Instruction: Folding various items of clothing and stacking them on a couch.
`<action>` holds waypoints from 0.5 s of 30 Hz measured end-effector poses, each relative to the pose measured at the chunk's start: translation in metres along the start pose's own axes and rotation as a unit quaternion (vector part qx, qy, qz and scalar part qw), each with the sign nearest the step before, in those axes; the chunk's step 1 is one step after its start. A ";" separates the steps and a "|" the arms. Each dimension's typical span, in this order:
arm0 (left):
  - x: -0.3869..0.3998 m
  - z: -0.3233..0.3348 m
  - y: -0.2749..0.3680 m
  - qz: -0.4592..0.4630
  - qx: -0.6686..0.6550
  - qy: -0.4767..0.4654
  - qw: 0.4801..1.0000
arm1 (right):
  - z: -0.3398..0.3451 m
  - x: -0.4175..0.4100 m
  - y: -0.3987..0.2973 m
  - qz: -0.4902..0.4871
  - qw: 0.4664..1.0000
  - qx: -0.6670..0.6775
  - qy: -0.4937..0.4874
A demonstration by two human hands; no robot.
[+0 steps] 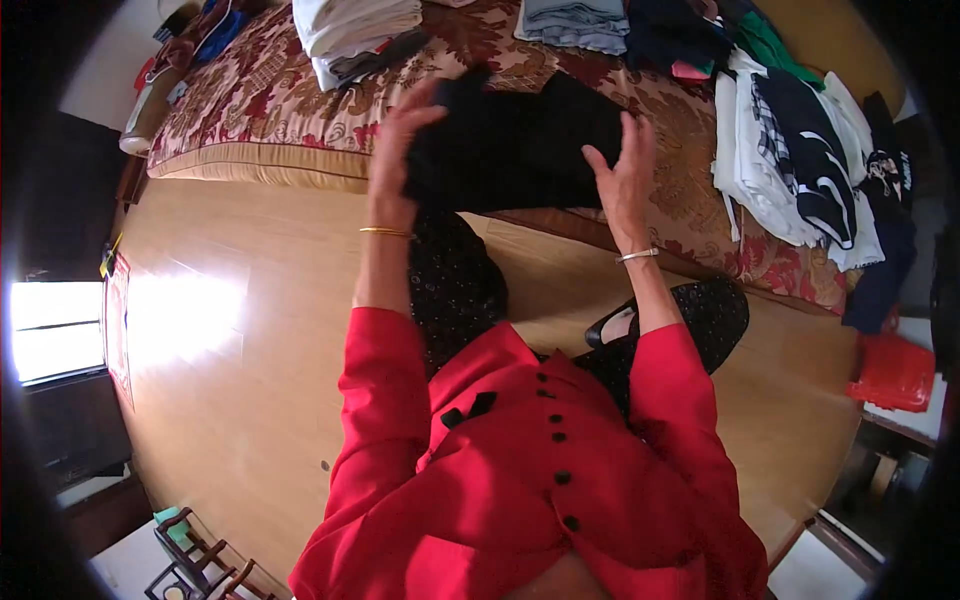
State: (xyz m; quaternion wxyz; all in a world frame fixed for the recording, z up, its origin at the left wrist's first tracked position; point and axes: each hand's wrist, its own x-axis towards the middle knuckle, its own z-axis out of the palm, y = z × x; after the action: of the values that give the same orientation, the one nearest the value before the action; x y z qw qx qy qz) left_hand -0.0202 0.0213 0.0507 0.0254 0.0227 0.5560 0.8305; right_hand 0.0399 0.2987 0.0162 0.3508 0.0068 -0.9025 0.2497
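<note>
A black garment, partly folded, spans the space between my two hands at the near edge of the bed. My left hand, slightly blurred, is at the garment's left side, with some fingertips hidden by the dark cloth. At the right side, the thumb of my right hand lies over the cloth and the fingers point up along its edge. The cloth is too dark to show its seams or which kind of garment it is.
Folded clothes in a pale stack, a grey-blue stack and a black-and-white pile lie on the patterned bedspread. A red plastic item is at the right. A wooden chair stands lower left.
</note>
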 end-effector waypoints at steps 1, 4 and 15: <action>-0.003 -0.018 0.008 0.022 -0.048 0.015 0.998 | -0.003 0.001 -0.002 0.001 1.000 -0.002 -0.003; -0.012 -0.044 0.027 0.035 -0.124 0.019 0.991 | -0.010 0.003 -0.006 0.147 0.987 0.034 -0.051; -0.022 -0.079 -0.012 -0.031 -0.167 0.160 0.972 | -0.010 0.040 0.015 0.259 0.886 0.349 -0.164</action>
State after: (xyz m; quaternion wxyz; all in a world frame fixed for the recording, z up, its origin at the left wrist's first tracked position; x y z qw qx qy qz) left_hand -0.0034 -0.0489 0.0095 -0.0347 -0.1324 0.4072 0.9030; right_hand 0.0132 0.3227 0.0407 0.0953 -0.0643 -0.7716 0.6256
